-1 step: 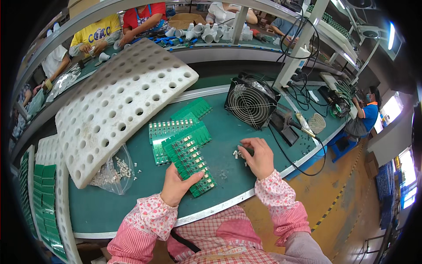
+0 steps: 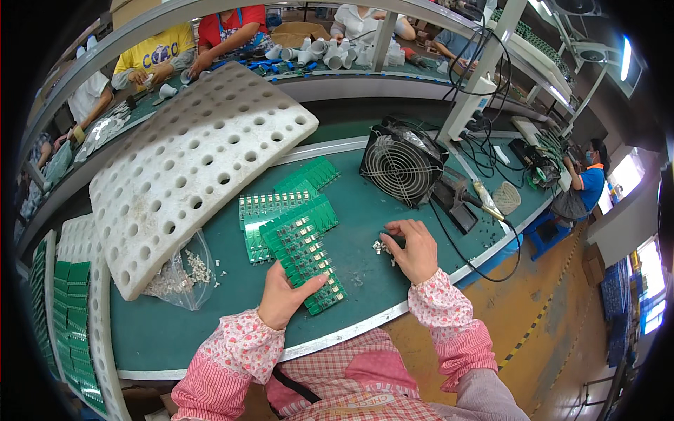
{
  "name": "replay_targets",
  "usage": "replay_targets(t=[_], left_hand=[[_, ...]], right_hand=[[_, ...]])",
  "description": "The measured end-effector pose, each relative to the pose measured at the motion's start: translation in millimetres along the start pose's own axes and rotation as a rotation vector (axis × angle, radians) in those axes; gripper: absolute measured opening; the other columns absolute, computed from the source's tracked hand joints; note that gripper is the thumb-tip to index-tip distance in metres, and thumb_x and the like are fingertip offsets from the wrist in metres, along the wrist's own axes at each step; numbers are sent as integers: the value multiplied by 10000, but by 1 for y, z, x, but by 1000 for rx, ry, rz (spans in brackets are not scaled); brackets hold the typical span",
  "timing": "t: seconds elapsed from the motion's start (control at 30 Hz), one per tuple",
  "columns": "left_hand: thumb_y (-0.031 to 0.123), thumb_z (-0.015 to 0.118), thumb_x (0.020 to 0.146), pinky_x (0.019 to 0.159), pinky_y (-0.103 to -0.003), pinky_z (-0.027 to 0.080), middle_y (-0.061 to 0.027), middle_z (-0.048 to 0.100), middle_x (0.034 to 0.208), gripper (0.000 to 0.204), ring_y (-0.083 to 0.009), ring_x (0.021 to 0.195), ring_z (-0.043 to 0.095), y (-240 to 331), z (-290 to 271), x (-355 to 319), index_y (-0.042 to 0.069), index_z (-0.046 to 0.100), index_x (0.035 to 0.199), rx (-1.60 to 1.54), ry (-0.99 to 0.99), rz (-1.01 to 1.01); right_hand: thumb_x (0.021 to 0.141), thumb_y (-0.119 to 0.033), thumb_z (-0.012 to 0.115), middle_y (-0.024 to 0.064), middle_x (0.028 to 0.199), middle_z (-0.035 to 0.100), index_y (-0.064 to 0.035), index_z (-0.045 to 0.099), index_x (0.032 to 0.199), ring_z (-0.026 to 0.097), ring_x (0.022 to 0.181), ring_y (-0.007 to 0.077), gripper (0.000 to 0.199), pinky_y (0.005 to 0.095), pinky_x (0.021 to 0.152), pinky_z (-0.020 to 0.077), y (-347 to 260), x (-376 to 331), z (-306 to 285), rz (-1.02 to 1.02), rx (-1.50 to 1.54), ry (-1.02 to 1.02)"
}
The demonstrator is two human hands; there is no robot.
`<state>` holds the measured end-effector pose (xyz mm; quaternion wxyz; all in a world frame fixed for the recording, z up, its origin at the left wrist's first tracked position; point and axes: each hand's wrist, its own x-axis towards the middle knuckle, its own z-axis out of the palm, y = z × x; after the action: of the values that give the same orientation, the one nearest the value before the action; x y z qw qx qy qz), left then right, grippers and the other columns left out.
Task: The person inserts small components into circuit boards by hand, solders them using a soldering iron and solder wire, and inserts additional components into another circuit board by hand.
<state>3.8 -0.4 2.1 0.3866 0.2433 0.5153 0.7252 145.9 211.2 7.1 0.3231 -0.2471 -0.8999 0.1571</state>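
My left hand [image 2: 282, 293] is closed on the near end of a green circuit board [image 2: 309, 256], thumb on top. The board carries a row of small white connectors and lies slantwise over other green circuit boards [image 2: 263, 217]. To the right, my right hand [image 2: 415, 254] is low over the table beside a small heap of loose white connectors [image 2: 380, 247]. Its thumb and forefinger are drawn together at the heap, and whatever is between them is too small to make out.
A white foam slab with holes [image 2: 203, 161] leans at the left, above a clear bag of white connectors [image 2: 186, 277]. Boards fill a foam rack [image 2: 70, 323] at far left. A black fan [image 2: 400, 165] and a corded soldering iron [image 2: 484, 203] are at right. Other people work beyond.
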Motion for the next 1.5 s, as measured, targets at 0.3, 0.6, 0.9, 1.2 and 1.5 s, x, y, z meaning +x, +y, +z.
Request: replay_targets(t=[0.3, 0.6, 0.9, 1.2, 1.5], left_hand=[[10, 703, 782, 797, -279, 513, -49, 620, 1012, 393, -124, 894, 609, -4, -1, -1, 3, 520, 1130, 9, -60, 23], [6, 698, 784, 792, -269, 515, -61, 620, 1028, 391, -120, 893, 608, 0, -1, 1, -7, 513, 1128, -24, -9, 18], [16, 698, 788, 792, -267, 506, -62, 618, 1017, 381, -119, 896, 604, 0, 3, -1, -11, 514, 1121, -20, -5, 1], [11, 693, 791, 790, -258, 503, -62, 619, 1020, 365, -115, 898, 603, 0, 1, -1, -12, 517, 1111, 46, -18, 58], [7, 692, 791, 782, -253, 506, -55, 619, 1012, 359, -108, 893, 603, 0, 2, -3, -13, 519, 1105, 64, -34, 71]], right_hand=[[764, -120, 656, 66, 747, 600, -54, 618, 744, 582, 734, 242, 79, 354, 637, 466, -4, 10, 1, 5, -48, 61], [727, -107, 685, 57, 749, 550, -74, 600, 788, 567, 759, 234, 110, 345, 648, 472, -47, -30, 4, -279, -67, -183], [841, -122, 654, 41, 855, 613, -6, 604, 923, 587, 775, 115, 151, 229, 679, 481, -57, -37, 4, 324, 706, -372], [889, -203, 630, 21, 899, 619, -9, 583, 967, 565, 804, 63, 214, 208, 678, 468, -67, -41, 16, 579, 1149, -537], [892, -173, 621, 3, 837, 602, -18, 565, 945, 545, 754, 52, 173, 194, 658, 447, -73, -45, 22, 604, 1184, -450]])
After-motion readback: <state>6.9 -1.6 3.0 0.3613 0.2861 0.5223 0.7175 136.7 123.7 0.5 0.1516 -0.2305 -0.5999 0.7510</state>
